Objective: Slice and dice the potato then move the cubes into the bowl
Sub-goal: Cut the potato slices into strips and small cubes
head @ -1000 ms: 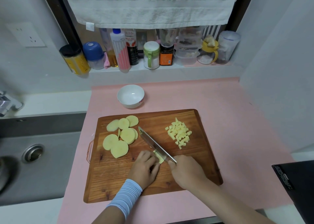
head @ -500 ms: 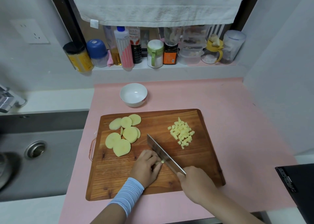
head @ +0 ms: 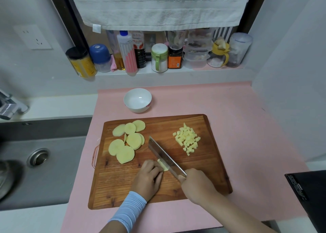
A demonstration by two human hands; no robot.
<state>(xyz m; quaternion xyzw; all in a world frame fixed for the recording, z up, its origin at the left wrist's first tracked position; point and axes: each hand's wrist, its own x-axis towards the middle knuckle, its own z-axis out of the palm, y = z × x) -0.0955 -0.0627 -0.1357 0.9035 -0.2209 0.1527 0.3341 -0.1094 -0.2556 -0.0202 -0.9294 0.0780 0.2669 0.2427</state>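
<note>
On the wooden cutting board, my left hand presses down on a potato slice, mostly hidden under my fingers. My right hand grips the handle of a cleaver, whose blade rests against the slice's right side. Several round potato slices lie overlapping on the board's left part. A small heap of potato cubes sits on the board's right part. The white bowl stands empty on the pink mat beyond the board.
A grey sink with a drain lies to the left, a tap at its far edge. Jars and bottles line the ledge behind. A black appliance sits at the right front. The pink mat covers the counter.
The cleaver has shifted along the slice under my left hand between cuts, its blade now showing more of its flat side. The camera view has shifted slightly.
</note>
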